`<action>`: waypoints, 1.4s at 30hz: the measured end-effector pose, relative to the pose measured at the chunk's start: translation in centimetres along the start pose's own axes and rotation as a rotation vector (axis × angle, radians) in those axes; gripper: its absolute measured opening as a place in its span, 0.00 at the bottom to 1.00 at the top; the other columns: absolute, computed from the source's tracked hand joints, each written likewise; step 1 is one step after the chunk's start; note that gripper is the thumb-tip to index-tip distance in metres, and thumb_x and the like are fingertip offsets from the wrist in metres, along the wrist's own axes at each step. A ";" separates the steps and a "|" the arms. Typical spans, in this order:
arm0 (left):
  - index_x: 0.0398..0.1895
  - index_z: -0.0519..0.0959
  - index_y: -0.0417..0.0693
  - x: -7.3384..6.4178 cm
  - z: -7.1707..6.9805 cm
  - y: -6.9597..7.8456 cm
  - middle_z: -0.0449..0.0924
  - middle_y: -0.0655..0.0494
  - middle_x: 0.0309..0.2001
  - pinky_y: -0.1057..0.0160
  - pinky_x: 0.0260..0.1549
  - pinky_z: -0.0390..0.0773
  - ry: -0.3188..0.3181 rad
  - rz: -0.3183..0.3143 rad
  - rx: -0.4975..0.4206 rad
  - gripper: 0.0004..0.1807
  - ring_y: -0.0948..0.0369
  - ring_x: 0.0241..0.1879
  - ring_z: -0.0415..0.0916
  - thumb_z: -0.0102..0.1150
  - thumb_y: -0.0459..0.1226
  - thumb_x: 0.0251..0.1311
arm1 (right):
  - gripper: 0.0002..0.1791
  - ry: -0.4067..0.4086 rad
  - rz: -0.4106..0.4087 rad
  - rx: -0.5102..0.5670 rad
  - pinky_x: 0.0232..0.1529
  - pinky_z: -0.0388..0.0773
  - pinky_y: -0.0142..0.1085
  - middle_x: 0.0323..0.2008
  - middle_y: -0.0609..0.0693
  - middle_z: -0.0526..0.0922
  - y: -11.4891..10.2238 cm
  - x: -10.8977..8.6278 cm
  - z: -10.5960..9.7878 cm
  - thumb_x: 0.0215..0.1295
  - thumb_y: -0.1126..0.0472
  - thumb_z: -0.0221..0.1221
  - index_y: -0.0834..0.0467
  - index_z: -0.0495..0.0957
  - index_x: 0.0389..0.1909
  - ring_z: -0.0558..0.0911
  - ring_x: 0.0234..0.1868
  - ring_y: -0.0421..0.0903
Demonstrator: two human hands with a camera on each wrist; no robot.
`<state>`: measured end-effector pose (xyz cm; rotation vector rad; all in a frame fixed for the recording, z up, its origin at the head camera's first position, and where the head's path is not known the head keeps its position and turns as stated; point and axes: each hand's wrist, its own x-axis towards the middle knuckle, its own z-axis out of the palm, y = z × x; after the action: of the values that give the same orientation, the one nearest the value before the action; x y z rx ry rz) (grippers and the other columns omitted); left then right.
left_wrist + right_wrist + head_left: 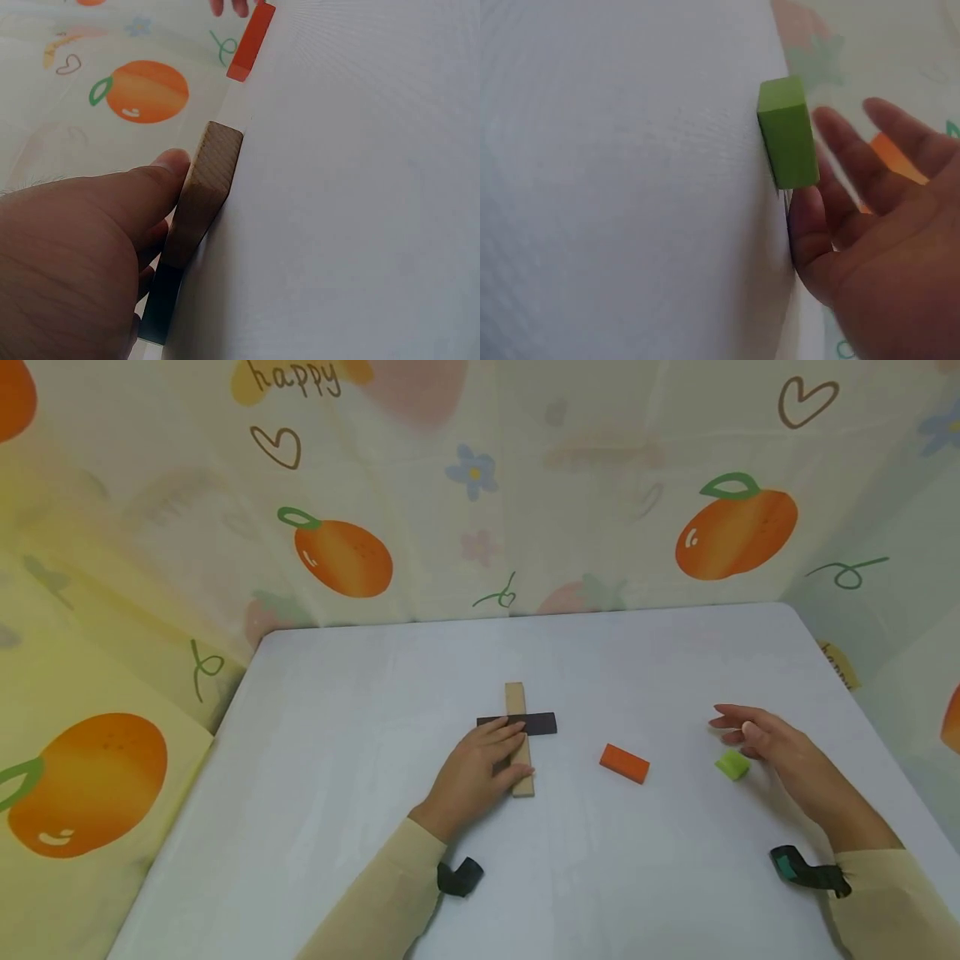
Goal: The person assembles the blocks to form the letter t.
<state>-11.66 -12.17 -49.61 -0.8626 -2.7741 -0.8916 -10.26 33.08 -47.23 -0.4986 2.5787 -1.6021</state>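
My left hand [476,768] rests on a pale wooden strip [515,697] and the black strip [542,723] that crosses it. Its fingers lie over the black strip, and the thumb touches the pale strip near its close end. A second dark piece [501,766] shows partly beneath this hand; most of it is hidden. To the right, my right hand [798,764] is held beside a small green block [791,139] on the table, fingers spread and loosely bent, nothing gripped. An orange block [624,763] lies between the two hands.
The white table [360,693] has its back edge against a curtain [585,435] printed with oranges, hearts and flowers. Black straps [460,877] show at both wrists.
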 end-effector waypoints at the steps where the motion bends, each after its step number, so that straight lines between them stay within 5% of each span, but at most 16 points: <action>1: 0.71 0.81 0.38 0.0 0.0 0.0 0.76 0.51 0.74 0.52 0.78 0.62 0.000 0.000 -0.001 0.32 0.51 0.78 0.65 0.73 0.48 0.72 | 0.24 -0.003 0.005 -0.004 0.57 0.68 0.23 0.64 0.39 0.81 0.3 -0.1 0.0 0.90 0.63 0.41 0.58 0.68 0.80 0.77 0.61 0.36; 14: 0.72 0.80 0.39 0.1 -0.1 0.0 0.75 0.53 0.75 0.53 0.78 0.61 -0.010 -0.021 -0.001 0.32 0.54 0.79 0.64 0.72 0.49 0.73 | 0.33 0.001 0.144 -0.061 0.56 0.71 0.18 0.66 0.43 0.81 1.9 -1.3 -0.1 0.77 0.61 0.70 0.62 0.71 0.77 0.76 0.61 0.32; 28: 0.72 0.80 0.38 0.2 0.0 0.0 0.75 0.53 0.75 0.53 0.78 0.61 -0.016 -0.028 -0.017 0.32 0.54 0.79 0.64 0.72 0.49 0.73 | 0.29 0.027 0.110 -0.215 0.55 0.68 0.14 0.63 0.44 0.82 2.6 -1.7 -0.4 0.72 0.65 0.73 0.62 0.77 0.71 0.72 0.59 0.21; 34: 0.72 0.80 0.40 0.1 0.0 0.0 0.75 0.54 0.75 0.55 0.79 0.60 -0.020 -0.030 -0.009 0.32 0.55 0.79 0.63 0.70 0.50 0.75 | 0.28 0.028 0.056 -0.171 0.57 0.69 0.14 0.61 0.32 0.79 2.5 -1.9 -0.5 0.71 0.69 0.72 0.65 0.77 0.69 0.73 0.61 0.19; 42: 0.72 0.80 0.41 0.0 -0.1 0.0 0.75 0.56 0.75 0.55 0.79 0.59 -0.021 -0.033 -0.006 0.31 0.55 0.80 0.63 0.70 0.49 0.75 | 0.24 0.051 0.050 -0.190 0.56 0.69 0.14 0.60 0.34 0.81 2.6 -1.9 -0.4 0.71 0.69 0.72 0.64 0.80 0.66 0.73 0.60 0.21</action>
<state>-11.70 -12.23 -49.49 -0.8342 -2.8128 -0.9020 -9.20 35.03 -49.53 -0.4059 2.7733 -1.3795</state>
